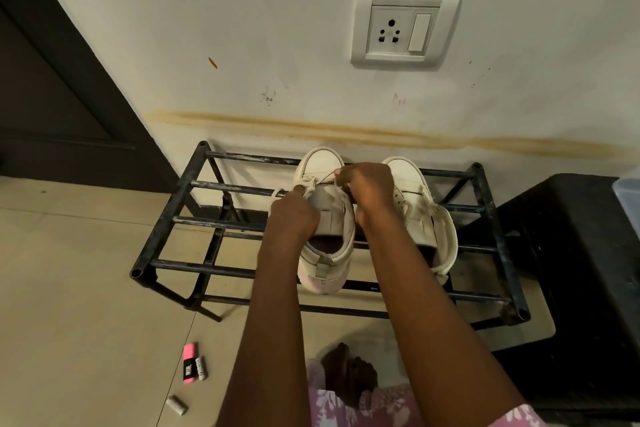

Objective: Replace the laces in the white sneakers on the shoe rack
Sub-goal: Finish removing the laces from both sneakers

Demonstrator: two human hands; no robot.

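Tiles (86,253) at the left held a pink object (189,361). Beside it stood the black shoe rack (207,222), with the left sneaker (329,218) on its top bars, heel toward the person. The left hand (294,217) pinched the lace (309,183) at the eyelets, fingers curled; the right hand (367,187) pinched it too, across the tongue. The right sneaker (426,215) sat just beside on the same bars, then a black stool (571,253) stood near the rack's right end.

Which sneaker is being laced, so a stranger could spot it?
Below the wall socket, a black shoe rack holds two white sneakers. It is the left sneaker, its lace pinched by left hand and right hand; the right sneaker is not held.
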